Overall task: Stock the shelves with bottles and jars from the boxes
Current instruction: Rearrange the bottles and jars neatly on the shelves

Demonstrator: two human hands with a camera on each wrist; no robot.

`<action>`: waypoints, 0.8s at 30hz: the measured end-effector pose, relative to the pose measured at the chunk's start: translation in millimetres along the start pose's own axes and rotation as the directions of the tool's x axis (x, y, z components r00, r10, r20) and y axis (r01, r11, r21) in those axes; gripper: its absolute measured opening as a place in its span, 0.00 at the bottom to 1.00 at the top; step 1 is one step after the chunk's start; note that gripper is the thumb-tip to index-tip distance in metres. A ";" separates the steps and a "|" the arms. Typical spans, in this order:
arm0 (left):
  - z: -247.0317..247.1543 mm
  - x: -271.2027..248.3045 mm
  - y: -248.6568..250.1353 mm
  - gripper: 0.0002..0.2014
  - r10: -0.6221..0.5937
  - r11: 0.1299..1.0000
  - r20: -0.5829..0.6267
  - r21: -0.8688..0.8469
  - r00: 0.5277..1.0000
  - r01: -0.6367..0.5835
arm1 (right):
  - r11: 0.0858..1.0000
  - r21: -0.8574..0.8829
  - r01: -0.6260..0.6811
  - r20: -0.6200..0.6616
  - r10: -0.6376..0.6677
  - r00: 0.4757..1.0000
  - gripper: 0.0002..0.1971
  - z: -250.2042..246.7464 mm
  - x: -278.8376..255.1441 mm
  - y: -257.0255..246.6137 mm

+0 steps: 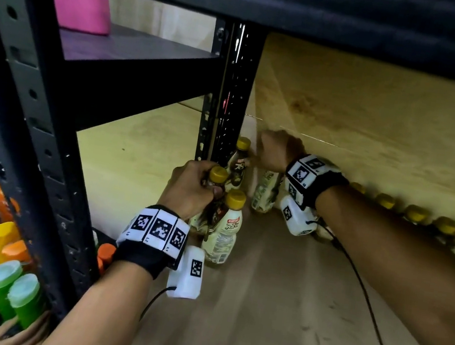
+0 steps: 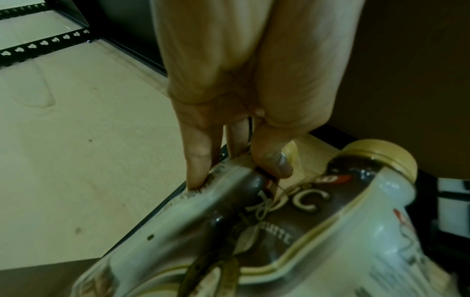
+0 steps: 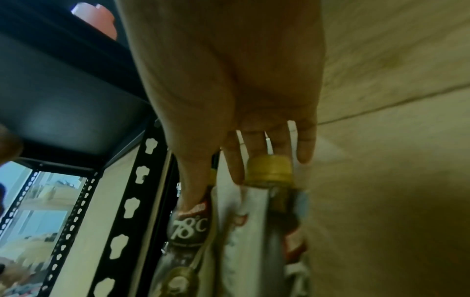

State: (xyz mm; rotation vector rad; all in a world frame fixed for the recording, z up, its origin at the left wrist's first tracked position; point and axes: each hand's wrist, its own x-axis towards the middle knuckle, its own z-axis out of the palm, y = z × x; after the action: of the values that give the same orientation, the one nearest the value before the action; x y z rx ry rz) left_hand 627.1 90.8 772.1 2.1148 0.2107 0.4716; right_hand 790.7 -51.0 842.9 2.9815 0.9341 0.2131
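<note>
Both hands are deep in the back left corner of the wooden shelf (image 1: 274, 299), right by the black upright post (image 1: 233, 92). The left hand (image 1: 191, 187) has its fingers curled round the neck of a gold-capped coffee bottle (image 1: 217, 175), thumb and fingertips (image 2: 197, 166) pinching just under the cap. A pale gold-capped bottle (image 1: 224, 231) stands just beside it, and a third (image 1: 239, 162) sits behind, against the post. The right hand (image 1: 279, 150) is on top of another bottle (image 1: 266, 190) by the back wall (its fingers (image 3: 234, 160) hang around the cap, but whether they grip it I cannot tell). A row of gold caps (image 1: 422, 216) lines the back wall to the right.
</note>
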 end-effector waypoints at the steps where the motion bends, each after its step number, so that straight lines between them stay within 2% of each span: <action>1: 0.2 0.4 -0.5 0.15 0.001 1.000 0.001 -0.001 1.000 -0.001 | 1.000 -0.027 -0.009 0.042 0.010 0.999 0.20 -0.7 -4.5 5.7; 4: 0.8 1.3 -1.2 0.15 0.007 1.000 0.004 0.000 1.000 -0.007 | 0.997 -0.073 0.010 0.138 0.000 0.990 0.19 3.8 -11.4 19.9; 7: 0.5 1.6 -1.5 0.15 0.019 1.000 0.002 0.003 1.000 -0.019 | 0.996 -0.084 0.017 0.116 -0.007 0.993 0.19 4.3 -13.1 25.7; 13: 0.1 0.2 -0.9 0.16 0.019 1.000 -0.004 -0.011 1.000 -0.019 | 0.991 -0.110 0.077 0.054 -0.072 0.996 0.13 11.2 -13.6 27.3; 16: -0.2 0.2 -0.7 0.16 0.009 1.000 -0.007 -0.010 1.000 -0.009 | 0.983 -0.156 0.093 0.014 -0.092 0.996 0.16 14.4 -19.9 27.9; 19: -0.4 -0.1 1.0 0.16 0.005 1.000 -0.011 -0.020 1.000 -0.005 | 0.965 -0.227 0.132 -0.059 -0.149 0.987 0.26 9.1 -37.0 24.7; 21: -1.0 -0.5 2.1 0.15 0.015 1.000 -0.010 -0.014 1.000 -0.015 | 0.975 -0.123 0.184 -0.148 -0.201 0.968 0.32 3.9 -58.4 13.8; 22: -1.5 -0.9 2.1 0.15 0.018 1.000 -0.009 -0.004 1.000 -0.018 | 0.978 0.025 0.206 -0.164 -0.199 0.966 0.34 2.6 -72.2 6.0; 23: -1.9 -1.3 2.6 0.14 0.018 1.000 -0.006 0.003 1.000 -0.018 | 0.956 0.214 0.201 -0.122 -0.178 0.977 0.37 1.3 -89.6 -3.1; 24: -2.3 -1.8 3.4 0.14 0.017 1.000 -0.002 0.001 1.000 -0.017 | 0.905 0.397 0.150 -0.003 -0.162 0.987 0.40 2.7 -107.9 -12.2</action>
State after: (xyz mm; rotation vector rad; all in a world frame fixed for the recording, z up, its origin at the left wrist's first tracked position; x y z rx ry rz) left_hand 624.4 90.1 775.7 2.1183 0.1942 0.4837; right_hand 696.5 -102.2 826.0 3.2265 1.3536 -0.0305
